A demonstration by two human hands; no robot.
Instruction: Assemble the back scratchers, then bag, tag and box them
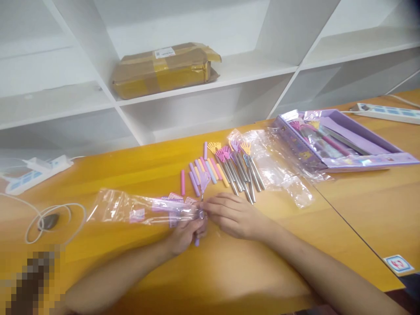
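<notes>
Upright in my left hand (185, 236) is a small back scratcher with a light purple hand-shaped head (204, 180); its purple handle end shows below my fingers. The same hand also pinches the mouth of a long clear plastic bag (121, 204), which stretches off to the left. My right hand (234, 216) closes its fingertips on the scratcher's metal rod from the right. Just beyond lie several loose pastel handle sleeves (193, 183). Beside them is a pile of metal-rod back scratchers (241, 168) with yellow, pink and purple heads.
Printed cards (173, 218) lie partly under the bag. Crumpled clear wrapping (272, 162) and an open purple box (357, 162) sit to the right. Power strips (39, 175) with cables lie at both sides. A taped carton (164, 72) rests on the white shelf (256, 65) behind.
</notes>
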